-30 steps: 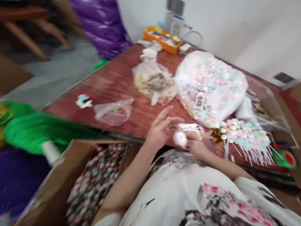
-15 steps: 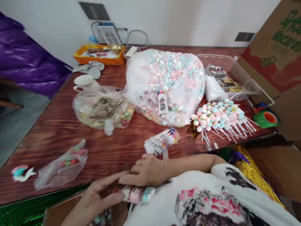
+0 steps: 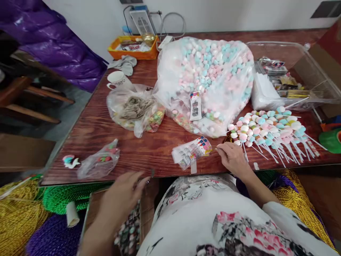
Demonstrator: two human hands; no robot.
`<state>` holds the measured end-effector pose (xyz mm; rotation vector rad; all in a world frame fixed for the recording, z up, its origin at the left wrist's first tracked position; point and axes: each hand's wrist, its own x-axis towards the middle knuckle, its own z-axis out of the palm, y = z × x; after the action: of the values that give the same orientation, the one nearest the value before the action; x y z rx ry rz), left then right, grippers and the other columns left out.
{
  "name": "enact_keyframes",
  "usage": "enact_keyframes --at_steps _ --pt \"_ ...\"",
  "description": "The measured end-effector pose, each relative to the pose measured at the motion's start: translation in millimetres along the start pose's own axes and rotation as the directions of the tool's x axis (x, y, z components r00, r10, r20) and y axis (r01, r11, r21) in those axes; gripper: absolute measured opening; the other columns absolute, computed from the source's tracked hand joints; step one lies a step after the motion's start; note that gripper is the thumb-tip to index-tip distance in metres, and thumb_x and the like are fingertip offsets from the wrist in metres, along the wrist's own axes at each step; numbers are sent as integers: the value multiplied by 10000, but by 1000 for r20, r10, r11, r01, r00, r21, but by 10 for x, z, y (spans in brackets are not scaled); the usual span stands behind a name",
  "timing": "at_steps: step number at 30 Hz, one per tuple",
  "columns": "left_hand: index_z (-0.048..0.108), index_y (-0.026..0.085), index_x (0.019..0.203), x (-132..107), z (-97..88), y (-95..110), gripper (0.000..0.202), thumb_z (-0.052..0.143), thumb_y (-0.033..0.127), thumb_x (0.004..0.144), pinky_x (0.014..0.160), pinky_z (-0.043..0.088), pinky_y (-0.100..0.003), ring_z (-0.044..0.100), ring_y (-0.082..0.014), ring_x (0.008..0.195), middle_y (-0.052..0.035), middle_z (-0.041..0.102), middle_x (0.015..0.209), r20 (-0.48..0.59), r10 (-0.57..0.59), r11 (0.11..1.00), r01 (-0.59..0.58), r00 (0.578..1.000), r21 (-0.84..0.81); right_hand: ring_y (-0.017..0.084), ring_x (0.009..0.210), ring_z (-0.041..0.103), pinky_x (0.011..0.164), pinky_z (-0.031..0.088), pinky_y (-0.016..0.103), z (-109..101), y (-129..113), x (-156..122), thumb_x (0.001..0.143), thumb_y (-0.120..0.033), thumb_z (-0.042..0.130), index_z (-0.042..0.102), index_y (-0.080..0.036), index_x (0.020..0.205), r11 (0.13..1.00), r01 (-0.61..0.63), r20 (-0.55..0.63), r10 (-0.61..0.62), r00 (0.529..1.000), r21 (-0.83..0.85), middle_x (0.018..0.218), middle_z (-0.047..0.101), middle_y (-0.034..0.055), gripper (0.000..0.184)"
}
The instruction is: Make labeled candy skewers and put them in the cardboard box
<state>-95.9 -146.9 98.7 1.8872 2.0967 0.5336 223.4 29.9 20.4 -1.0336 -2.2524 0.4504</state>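
Note:
My left hand (image 3: 126, 193), slightly blurred, is above a carton (image 3: 92, 213) below the table's front edge. Its fingers are stretched, with a gap to the thumb; a small shiny spot by the thumb tip is unclear. Inside the carton lie wrapped marshmallow sticks (image 3: 129, 227). At the table edge my right hand (image 3: 233, 158) has its fingers pinched together; what they hold is too small to make out. It is beside gold twist ties (image 3: 228, 137) and a pile of marshmallow skewers (image 3: 269, 129). Left of it lie printed clear bags (image 3: 190, 153).
Behind stands a big bag of marshmallows (image 3: 206, 74), with a smaller candy bag (image 3: 135, 110) beside it. A clear bin (image 3: 293, 49), green tape (image 3: 330, 140), a mug (image 3: 118, 79), an orange tray (image 3: 133, 54) and a small plastic bag (image 3: 99, 161) are around. Bead bundles (image 3: 66, 197) hang below.
My hands have moved apart. The wrapped marshmallow stick they held is out of them. My right hand has moved right to the twist ties; my left is over the carton. The view has shifted.

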Motion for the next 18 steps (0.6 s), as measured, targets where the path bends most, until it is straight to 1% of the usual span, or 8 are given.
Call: enact_keyframes --at_steps 2,4,6,7,9,12,15,18 --pt "669 232 1006 571 523 236 215 515 361 930 906 513 -370 612 -218 969 -33 680 1003 79 191 979 -196 978 57 175 749 576 709 410 312 7 -92 -23 937 -153 458 620 -184 931 1000 -16 -20 15 1000 -10 797 657 57 165" --pt "671 180 1005 1007 988 555 215 503 280 914 887 507 -358 607 -227 977 -94 676 1023 197 345 923 -370 918 108 179 769 579 718 391 320 56 -208 -42 913 -133 470 613 -185 898 996 34 -5 -34 999 -77 789 662 53 153" --pt "661 143 969 1233 1280 821 209 479 206 888 802 511 -365 599 -252 928 -125 659 977 259 344 873 -409 903 266 174 720 556 692 360 328 95 -254 -61 889 -139 490 597 -186 819 977 118 38 -113 993 -178 747 649 43 136" --pt "657 132 966 1283 1358 888 221 458 167 877 755 508 -360 595 -262 909 -130 651 956 272 340 843 -420 900 335 168 702 547 687 351 327 87 -235 -76 890 -158 503 595 -191 809 968 135 48 -128 991 -211 729 641 33 127" --pt "655 120 995 1319 1424 865 276 417 95 858 705 498 -351 596 -270 892 -133 644 943 282 367 785 -458 886 417 161 692 543 689 351 322 -18 -120 -132 890 -170 520 606 -197 828 961 96 2 -99 995 -260 715 638 21 109" --pt "668 136 1050 1333 1434 580 340 409 50 847 761 505 -361 623 -263 899 -124 671 939 256 512 730 -573 820 373 171 734 564 704 373 315 -385 193 -228 881 -127 519 638 -199 886 942 -107 -203 42 978 -318 767 663 43 140" --pt "691 196 1026 1341 1447 270 328 437 69 862 841 507 -357 656 -247 951 -94 717 938 156 658 689 -673 737 269 180 747 574 696 394 312 -844 581 -202 908 -160 505 654 -181 878 863 -322 -448 128 885 -389 790 675 72 154" --pt "695 237 1030 1315 1472 119 323 464 83 864 888 511 -356 664 -239 1012 -67 735 1027 59 699 678 -687 713 262 189 749 574 688 399 312 -1244 894 -55 929 -242 508 679 -163 862 736 -469 -577 131 806 -488 789 674 94 200"
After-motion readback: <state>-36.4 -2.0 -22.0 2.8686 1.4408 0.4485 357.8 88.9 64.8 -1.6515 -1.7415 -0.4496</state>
